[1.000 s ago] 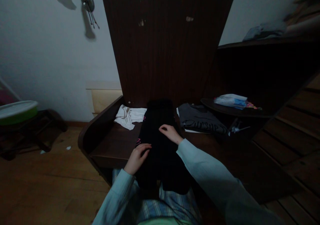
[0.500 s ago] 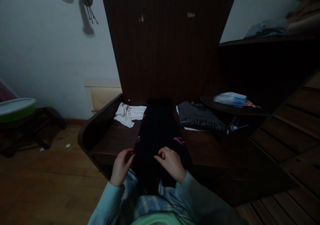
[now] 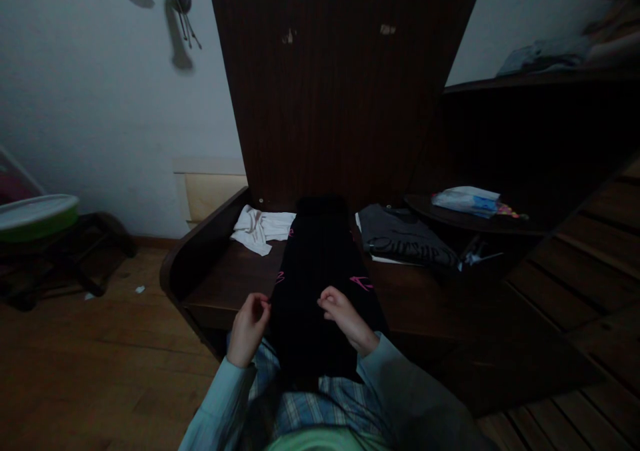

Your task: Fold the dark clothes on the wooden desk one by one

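Black trousers [image 3: 320,257] with pink markings lie lengthwise on the dark wooden bench, their lower end hanging over its front edge towards my lap. At the left edge of the trousers, my left hand [image 3: 251,327] is closed in a pinch on the cloth. My right hand [image 3: 345,314] is over the middle of the trousers, thumb and fingertips pressed together on the dark fabric. The exact fold between the fingers is hard to make out in the dim light.
A crumpled white cloth [image 3: 260,229] lies at the bench's left. To the right are a folded grey shirt [image 3: 400,234] with dark lettering and a corner shelf [image 3: 480,223] bearing a plastic packet [image 3: 465,201]. The bench's raised side [image 3: 200,241] stands at left.
My right fingers have closed into a pinch and shifted slightly up and right. The gap at the near end of the trousers has closed. The whole view has shifted slightly.
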Available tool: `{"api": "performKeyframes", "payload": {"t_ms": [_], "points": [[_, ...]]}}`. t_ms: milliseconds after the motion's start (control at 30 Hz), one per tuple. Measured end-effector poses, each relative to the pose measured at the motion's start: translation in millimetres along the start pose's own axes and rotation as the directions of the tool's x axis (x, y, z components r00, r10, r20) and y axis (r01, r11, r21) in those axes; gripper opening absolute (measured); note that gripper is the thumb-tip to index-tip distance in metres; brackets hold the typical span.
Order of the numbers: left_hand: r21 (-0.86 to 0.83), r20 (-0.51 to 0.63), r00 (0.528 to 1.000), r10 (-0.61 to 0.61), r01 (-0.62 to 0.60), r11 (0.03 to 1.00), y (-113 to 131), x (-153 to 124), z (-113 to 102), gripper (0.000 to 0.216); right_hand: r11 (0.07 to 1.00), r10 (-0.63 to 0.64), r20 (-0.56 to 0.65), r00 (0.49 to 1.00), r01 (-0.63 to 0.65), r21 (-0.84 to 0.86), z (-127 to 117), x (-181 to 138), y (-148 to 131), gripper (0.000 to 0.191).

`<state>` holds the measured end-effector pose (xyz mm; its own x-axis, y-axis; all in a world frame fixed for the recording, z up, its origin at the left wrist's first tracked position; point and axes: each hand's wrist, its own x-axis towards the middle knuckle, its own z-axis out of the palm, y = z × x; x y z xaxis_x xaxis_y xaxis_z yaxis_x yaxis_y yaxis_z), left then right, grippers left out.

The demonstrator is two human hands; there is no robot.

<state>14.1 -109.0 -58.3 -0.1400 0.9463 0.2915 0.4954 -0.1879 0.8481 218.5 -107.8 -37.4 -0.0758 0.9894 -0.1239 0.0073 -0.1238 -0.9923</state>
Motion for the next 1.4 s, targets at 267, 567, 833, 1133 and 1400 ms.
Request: {"api": "performKeyframes", "payload": {"t_ms": [267, 567, 833, 1133, 1400], "points": [[-0.331, 0.131, 0.972, -0.197, 0.230, 0.915, -4.7, 10.5, -5.2, 0.040, 0.994, -0.031, -0.081, 0.996, 0.039, 0.105, 7.2, -0.9, 6.3, 0.038], [-0.406, 0.118, 0.952, -0.282, 0.306, 0.861, -3.0, 15.0, -8.8, 0.042, 0.993, -0.022, -0.072, 0.997, 0.030, 0.112, 4.7, -1.2, 8.9, 0.041], [-0.427, 0.104, 0.961, -0.256, 0.276, 0.861, -3.4, 14.0, -3.4, 0.036, 0.993, -0.006, -0.070, 0.998, 0.014, 0.113, 4.4, 0.7, 11.9, 0.039], [-0.343, 0.066, 0.976, -0.206, 0.216, 0.914, -10.5, 14.7, -5.9, 0.032, 0.996, -0.086, -0.045, 0.995, 0.087, 0.012, 0.5, 1.5, 18.2, 0.026], [-0.046, -0.018, 0.999, 0.029, -0.030, 0.999, 9.4, 2.7, 0.9, 0.022, 0.987, -0.155, 0.035, 0.987, 0.154, 0.036, 9.2, -1.1, -5.9, 0.013]]}}
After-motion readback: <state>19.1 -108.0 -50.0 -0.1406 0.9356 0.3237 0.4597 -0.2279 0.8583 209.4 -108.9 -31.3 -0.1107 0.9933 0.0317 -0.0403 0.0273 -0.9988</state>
